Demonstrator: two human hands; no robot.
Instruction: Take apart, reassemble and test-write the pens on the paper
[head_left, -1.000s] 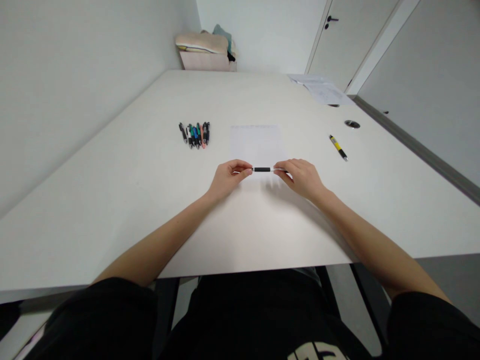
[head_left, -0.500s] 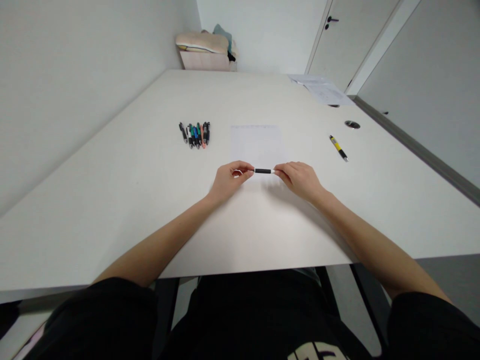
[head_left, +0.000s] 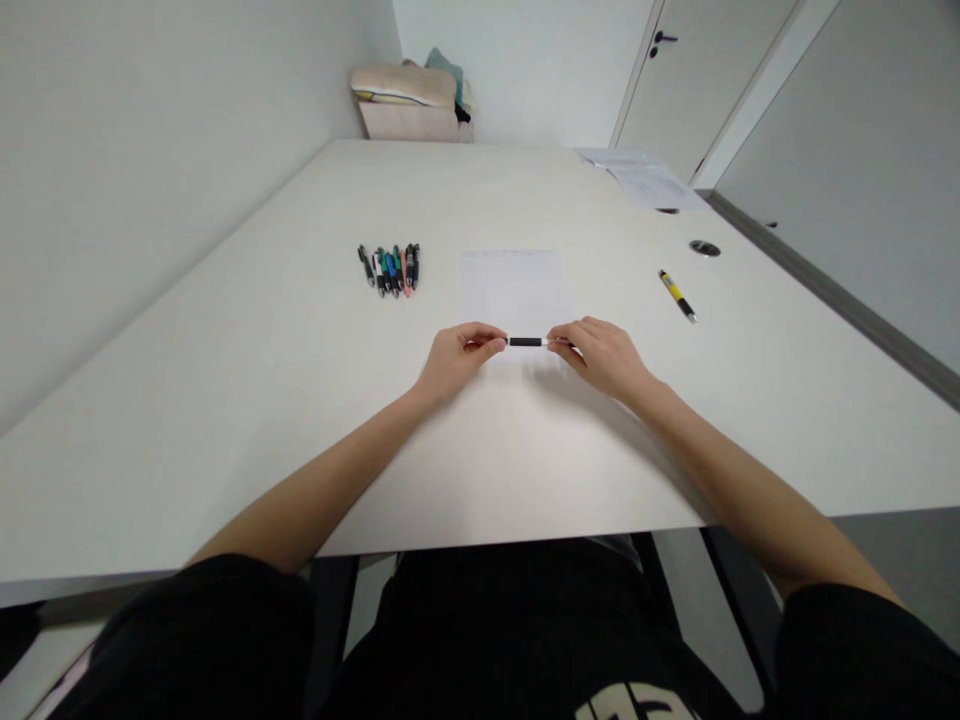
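A pen (head_left: 525, 342) with a black grip and white parts lies level between my two hands, above the near edge of a sheet of paper (head_left: 511, 285). My left hand (head_left: 466, 358) pinches its left end between thumb and fingers. At the other end, my right hand (head_left: 596, 352) has its thumb and fingers closed on the white part. The fingertips cover both ends of the pen. Faint writing runs along the paper's far edge.
Several pens (head_left: 391, 270) lie in a group left of the paper. A yellow and black pen (head_left: 678, 296) is at the right, near a round metal desk fitting (head_left: 705, 249). More papers (head_left: 641, 178) lie at the table's far right. Folded cloth (head_left: 405, 85) sits beyond the far edge.
The fingers of my right hand have shifted slightly on the pen's right end, and my left fingers have drawn closer together. The pen stays in nearly the same place.
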